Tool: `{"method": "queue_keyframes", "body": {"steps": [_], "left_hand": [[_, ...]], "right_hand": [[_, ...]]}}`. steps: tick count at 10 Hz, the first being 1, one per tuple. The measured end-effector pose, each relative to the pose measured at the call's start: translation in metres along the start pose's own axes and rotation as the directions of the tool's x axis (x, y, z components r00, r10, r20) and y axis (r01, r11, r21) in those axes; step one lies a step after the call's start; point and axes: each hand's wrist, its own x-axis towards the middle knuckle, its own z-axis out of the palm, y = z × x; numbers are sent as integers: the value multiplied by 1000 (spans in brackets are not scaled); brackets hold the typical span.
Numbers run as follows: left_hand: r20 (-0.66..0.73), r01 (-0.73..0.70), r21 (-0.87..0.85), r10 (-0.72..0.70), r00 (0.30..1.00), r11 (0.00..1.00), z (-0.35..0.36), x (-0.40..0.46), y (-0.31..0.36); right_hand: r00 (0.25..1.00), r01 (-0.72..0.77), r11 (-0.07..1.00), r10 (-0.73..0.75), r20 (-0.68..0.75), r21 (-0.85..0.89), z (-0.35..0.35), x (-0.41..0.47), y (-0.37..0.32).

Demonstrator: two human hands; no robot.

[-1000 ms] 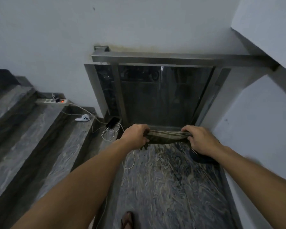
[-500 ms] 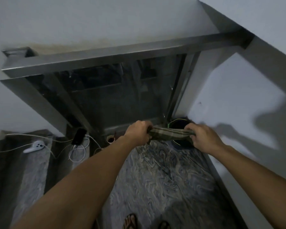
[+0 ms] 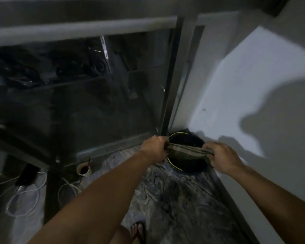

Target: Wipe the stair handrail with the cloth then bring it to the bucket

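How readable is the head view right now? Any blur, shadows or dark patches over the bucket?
Head view: dim overall, with motion blur smearing the handrail; the bucket in the corner is near-black inside, only its thin green rim catching light; hard shadows fall across the right wall; the cloth and both hands stay fairly sharp.

Cloth (image 3: 188, 151): olive-green w/ paler stripes. Bucket (image 3: 192, 167): black, thin yellow-green line round rim. Handrail (image 3: 81, 29): dull grey metal; panel below dark, smoky. Floor (image 3: 180, 199): grey-blue marble, swirly veins. Wall (image 3: 236, 85): white, grey shadow patches. Cup (image 3: 84, 170): white, dark inside. Cable (image 3: 23, 199): white. Phone (image 3: 26, 175): black.
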Motion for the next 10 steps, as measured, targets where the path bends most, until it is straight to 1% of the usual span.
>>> {"method": "queue_keyframes", "body": {"steps": [1, 2, 3, 5, 6, 7, 8, 9, 10], "left_hand": [[-24, -27, 8, 27, 999, 1000, 52, 57, -18], [-20, -57, 35, 58, 998, 998, 101, 104, -32], [-54, -85, 45, 87, 995, 995, 143, 141, -44], [-147, -92, 44, 98, 984, 995, 212, 195, -54], [-146, -64, 6, 64, 987, 998, 242, 216, -54], [-109, -17, -50, 12, 994, 999, 261, 232, -55], [-80, 12, -91, -20, 997, 996, 276, 249, -58], [-20, 32, -75, -34, 999, 997, 284, 254, -58], [-19, 30, -75, -32, 999, 997, 287, 256, -58]], "right_hand": [[997, -62, 998, 62, -34, 19, 58, 37, 38], [992, -106, 993, 108, -60, 47, 109, 63, 70], [988, -132, 989, 137, -76, 65, 153, 84, 99], [970, -163, 974, 187, -155, 158, 219, 117, 133], [960, -189, 952, 230, -158, 242, 247, 131, 147], [962, -209, 929, 252, -108, 306, 269, 144, 163], [962, -198, 918, 249, -109, 344, 285, 158, 179], [973, -199, 907, 229, -38, 370, 294, 166, 189], [977, -186, 899, 213, -26, 397, 302, 169, 201]]}}
